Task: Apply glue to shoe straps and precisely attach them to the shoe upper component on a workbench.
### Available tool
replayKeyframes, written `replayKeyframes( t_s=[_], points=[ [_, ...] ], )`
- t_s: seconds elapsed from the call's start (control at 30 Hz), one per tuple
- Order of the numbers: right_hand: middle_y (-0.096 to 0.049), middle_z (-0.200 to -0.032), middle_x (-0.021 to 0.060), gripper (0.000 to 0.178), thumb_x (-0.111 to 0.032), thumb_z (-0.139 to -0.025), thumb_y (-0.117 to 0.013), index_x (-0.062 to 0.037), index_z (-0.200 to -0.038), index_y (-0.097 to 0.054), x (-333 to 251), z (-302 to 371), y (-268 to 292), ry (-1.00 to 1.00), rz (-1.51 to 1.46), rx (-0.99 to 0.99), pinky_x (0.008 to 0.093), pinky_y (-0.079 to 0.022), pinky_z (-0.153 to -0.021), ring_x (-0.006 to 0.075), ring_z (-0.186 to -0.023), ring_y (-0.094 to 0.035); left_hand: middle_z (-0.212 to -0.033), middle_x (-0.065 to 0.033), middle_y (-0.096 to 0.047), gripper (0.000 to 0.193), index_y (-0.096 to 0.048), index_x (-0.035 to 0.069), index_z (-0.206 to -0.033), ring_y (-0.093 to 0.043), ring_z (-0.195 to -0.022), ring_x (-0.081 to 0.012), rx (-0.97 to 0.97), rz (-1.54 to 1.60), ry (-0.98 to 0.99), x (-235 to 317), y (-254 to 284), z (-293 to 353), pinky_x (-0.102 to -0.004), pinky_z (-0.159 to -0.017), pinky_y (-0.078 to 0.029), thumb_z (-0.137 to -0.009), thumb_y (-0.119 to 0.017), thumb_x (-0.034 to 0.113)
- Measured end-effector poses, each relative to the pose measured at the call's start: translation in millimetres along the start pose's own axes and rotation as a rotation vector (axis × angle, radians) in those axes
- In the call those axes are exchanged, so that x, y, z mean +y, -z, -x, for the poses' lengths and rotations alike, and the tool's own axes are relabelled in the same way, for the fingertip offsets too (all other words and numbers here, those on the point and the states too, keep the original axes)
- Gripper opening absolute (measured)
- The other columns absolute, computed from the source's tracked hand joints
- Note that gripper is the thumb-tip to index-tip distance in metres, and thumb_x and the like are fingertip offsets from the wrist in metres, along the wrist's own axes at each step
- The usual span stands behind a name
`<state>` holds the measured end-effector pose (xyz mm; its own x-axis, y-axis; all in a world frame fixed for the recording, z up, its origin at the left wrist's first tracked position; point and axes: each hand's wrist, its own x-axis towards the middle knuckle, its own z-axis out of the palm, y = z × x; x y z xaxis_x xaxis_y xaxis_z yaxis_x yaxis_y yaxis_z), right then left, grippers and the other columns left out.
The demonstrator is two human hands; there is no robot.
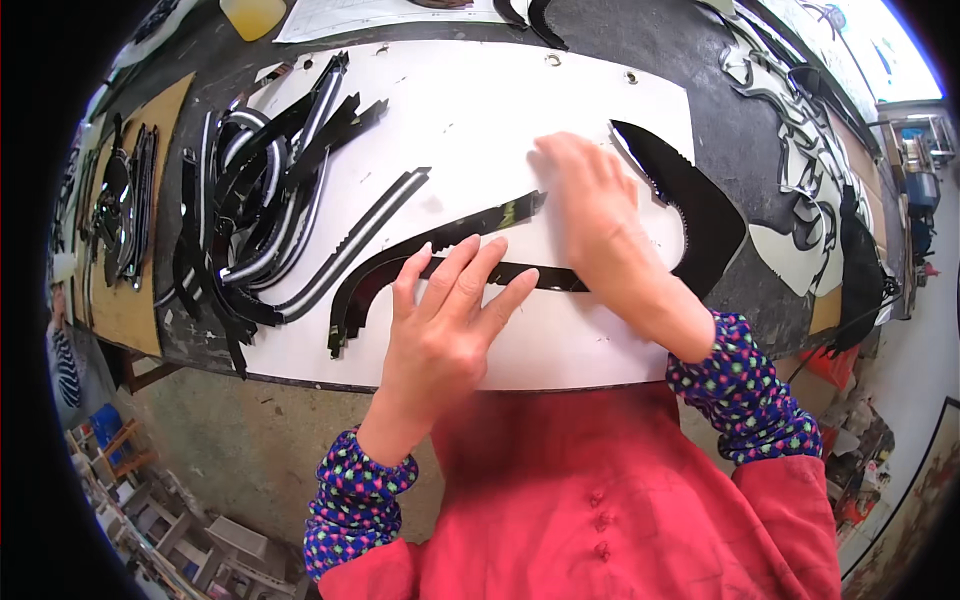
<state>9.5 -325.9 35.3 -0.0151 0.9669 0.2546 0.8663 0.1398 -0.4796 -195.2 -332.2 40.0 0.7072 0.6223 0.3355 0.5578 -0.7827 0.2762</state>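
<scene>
My left hand [450, 310] lies open, fingers spread, its fingertips on dark strips on a white board. One is a bent black strip [375, 275], curving down at its left end and notched at both ends. Beside it a narrow black strip [545, 278] runs right under my right wrist. My right hand [598, 205], slightly blurred, is over the board with fingers stretched forward and nothing visible in them. Right of it is a broad, curved black piece [715, 225] with a toothed inner edge. My forearm hides whether the narrow strip joins it.
A tangled pile of black strips with pale lines [265, 190] covers the board's left side, near a single striped strip [360, 235]. Brown cardboard [165, 120] holds more dark strips at far left. Pale and black cut pieces [800, 170] lie at right. A yellow container [252, 15] stands behind.
</scene>
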Motion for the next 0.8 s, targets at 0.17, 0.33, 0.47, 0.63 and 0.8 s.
replayKeyframes(
  t_s=[0.17,0.33,0.47,0.63,0.8],
  points=[
    [-0.047,-0.141,0.0192,0.053,-0.001,-0.088,-0.052,0.0002,-0.14,-0.042,-9.8,3.2,-16.8,0.13,0.163,0.063,0.0477,-0.035,-0.105,0.0348,-0.131,-0.046,-0.126,-0.0081,-0.066,0.036,-0.073,0.011,-0.119,-0.059,-0.12,-0.0252,0.025,0.091,0.065,-0.7,1.9,-1.3,-0.0428,-0.106,-0.039,-0.087,-0.063,-0.001],
    [-0.054,-0.134,0.0177,0.045,-0.005,-0.092,-0.059,-0.0009,-0.136,-0.051,36.1,25.1,29.7,-0.023,0.037,0.231,0.0446,-0.036,-0.104,0.0343,-0.127,-0.048,-0.121,-0.0076,-0.068,0.031,-0.07,0.005,-0.118,-0.061,-0.118,-0.0254,0.116,0.118,0.064,-3.8,-0.5,-4.6,-0.0433,-0.106,-0.039,-0.087,-0.065,0.002],
    [-0.062,-0.124,0.0154,0.062,-0.023,-0.087,-0.074,-0.0008,-0.139,-0.049,86.8,58.0,84.4,-0.351,0.347,0.13,0.0456,-0.041,-0.1,0.0341,-0.118,-0.056,-0.122,-0.0091,-0.068,0.032,-0.069,0.005,-0.119,-0.061,-0.119,-0.0245,0.127,0.088,0.073,-5.5,-0.7,0.7,-0.0424,-0.105,-0.039,-0.089,-0.069,0.011],
    [-0.061,-0.1,0.0079,0.031,-0.006,-0.082,-0.072,0.0035,-0.11,-0.06,120.1,84.0,166.6,-0.229,-0.064,-0.071,0.0304,-0.048,-0.086,0.0172,-0.094,-0.06,-0.122,-0.0082,-0.068,0.039,-0.067,0.005,-0.121,-0.06,-0.118,-0.0242,0.193,0.112,0.051,-11.8,-9.6,7.9,-0.0403,-0.1,-0.041,-0.088,-0.072,0.024],
    [-0.062,-0.123,0.0075,0.051,-0.009,-0.083,-0.071,-0.0004,-0.132,-0.057,96.9,100.1,301.6,-0.629,-0.28,-0.103,0.0307,-0.045,-0.099,0.0172,-0.112,-0.059,-0.121,-0.0124,-0.068,0.035,-0.067,0.003,-0.121,-0.058,-0.12,-0.0271,0.307,0.011,0.132,-4.5,4.1,6.7,-0.042,-0.1,-0.041,-0.092,-0.068,0.023]
  ],
)
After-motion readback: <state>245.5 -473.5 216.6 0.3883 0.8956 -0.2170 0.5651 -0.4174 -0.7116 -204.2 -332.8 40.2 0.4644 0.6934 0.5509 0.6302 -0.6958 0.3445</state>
